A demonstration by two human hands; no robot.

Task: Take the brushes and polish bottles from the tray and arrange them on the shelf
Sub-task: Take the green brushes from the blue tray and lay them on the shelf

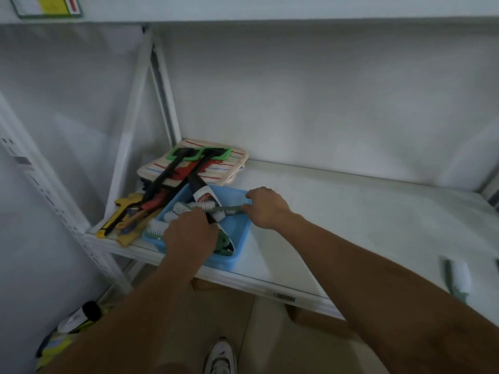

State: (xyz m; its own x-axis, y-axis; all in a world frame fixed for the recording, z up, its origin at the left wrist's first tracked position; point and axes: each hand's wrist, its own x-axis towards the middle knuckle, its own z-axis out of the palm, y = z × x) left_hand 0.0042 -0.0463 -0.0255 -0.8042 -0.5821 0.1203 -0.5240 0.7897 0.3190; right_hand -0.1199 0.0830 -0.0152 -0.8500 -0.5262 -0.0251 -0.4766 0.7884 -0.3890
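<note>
Green plastic is what the right hand (pixel 266 209) pinches: the handle end of a long brush (pixel 216 207), fingers together on it at the tray's far right rim. The brush lies across the blue tray (pixel 237 233), its long axis running from about nine o'clock to three o'clock, white bristle head toward nine, handle toward three. The left hand (pixel 190 236) sits palm-down in the middle of the tray, curled over the heap; whether it is clamped on anything I cannot tell, since its fingers are hidden.

This looks like the pick-up step, with the tray nearly full: other white-bristled brushes and a dark polish bottle (pixel 201 191) remain inside. Next the brush should lift clear of the bottle it crosses, then travel toward three o'clock onto the bare shelf (pixel 351 225), where another brush (pixel 457 276) already lies near the front edge.
</note>
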